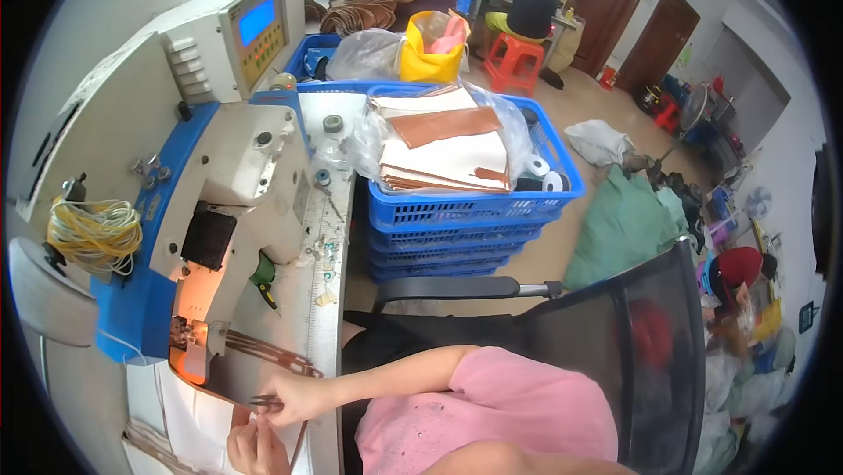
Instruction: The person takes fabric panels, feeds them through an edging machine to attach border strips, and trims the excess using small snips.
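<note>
My right hand (pixel 297 398) is closed around a small dark two-pronged tool (pixel 266 402), which looks like tweezers or thread snips. Just below it, my left hand (pixel 255 449) has curled fingers pinching the edge of a leather piece (pixel 189 413) with a pale side and a brown border. The hands nearly touch. That piece lies on the bed of a blue and white sewing machine (pixel 158 212), its far end by the lit needle area (pixel 189 334). Narrow brown leather strips (pixel 272 354) lie on the bed beyond my right hand.
Stacked blue baskets (pixel 474 209) hold leather sheets (pixel 448 137) beside the machine table. A yellow-green tool (pixel 263 277) and scraps lie along the table. A control box (pixel 255 36) stands on top. A black chair (pixel 615 343) is behind me. Other people (pixel 533 1) work farther off.
</note>
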Demonstrator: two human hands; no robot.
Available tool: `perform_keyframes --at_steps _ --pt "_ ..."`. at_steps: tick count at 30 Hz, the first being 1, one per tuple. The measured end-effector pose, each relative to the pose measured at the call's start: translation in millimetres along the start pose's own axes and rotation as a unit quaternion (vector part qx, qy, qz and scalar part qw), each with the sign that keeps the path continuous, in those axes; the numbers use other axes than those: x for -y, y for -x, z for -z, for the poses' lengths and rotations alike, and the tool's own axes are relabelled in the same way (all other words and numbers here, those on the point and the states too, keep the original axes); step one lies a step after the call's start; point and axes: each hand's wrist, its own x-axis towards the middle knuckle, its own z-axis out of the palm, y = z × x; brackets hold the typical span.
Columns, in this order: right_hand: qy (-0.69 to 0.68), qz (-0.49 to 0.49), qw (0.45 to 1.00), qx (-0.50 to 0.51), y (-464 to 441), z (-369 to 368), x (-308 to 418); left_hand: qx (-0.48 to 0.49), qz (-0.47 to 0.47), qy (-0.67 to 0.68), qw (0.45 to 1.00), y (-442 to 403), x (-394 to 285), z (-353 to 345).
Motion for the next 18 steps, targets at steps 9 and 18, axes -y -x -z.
perform_keyframes --at_steps 9,18 --pt "-0.049 -0.028 0.998 0.003 -2 2 3 0.011 0.040 -0.041 0.998 5 3 0" --pt "-0.023 -0.032 0.999 0.025 -7 1 6 -0.013 0.034 -0.049 0.998 0 3 4"
